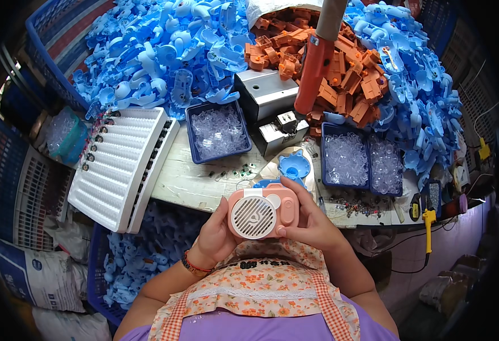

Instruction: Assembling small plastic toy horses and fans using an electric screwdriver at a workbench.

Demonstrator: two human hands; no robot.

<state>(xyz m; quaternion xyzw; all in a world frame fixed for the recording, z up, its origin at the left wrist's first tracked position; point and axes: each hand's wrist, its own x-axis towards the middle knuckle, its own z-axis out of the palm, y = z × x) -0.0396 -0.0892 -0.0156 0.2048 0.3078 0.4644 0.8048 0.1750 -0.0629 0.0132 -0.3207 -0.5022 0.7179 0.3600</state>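
Between my two hands, just above the apron, is a pink camera-shaped toy (289, 204) with a round white slotted grille facing up at me. My left hand (211, 237) grips its left edge. On its right side, my right hand (316, 223) holds it, the thumb near the lower edge and the fingers reaching up behind the top corner. Just beyond the toy sits a light blue plastic shell part (294, 165) on a fixture, partly hidden by the toy and my fingers.
Beyond lie heaps of blue shell parts (164, 51) and orange parts (346, 74). Blue trays of clear pieces stand left (218, 133) and right (346, 159). Stacked white racks (119, 165) lean over the left edge. A red-handled tool (316, 74) hangs overhead. A yellow-handled tool (428, 227) hangs at right.
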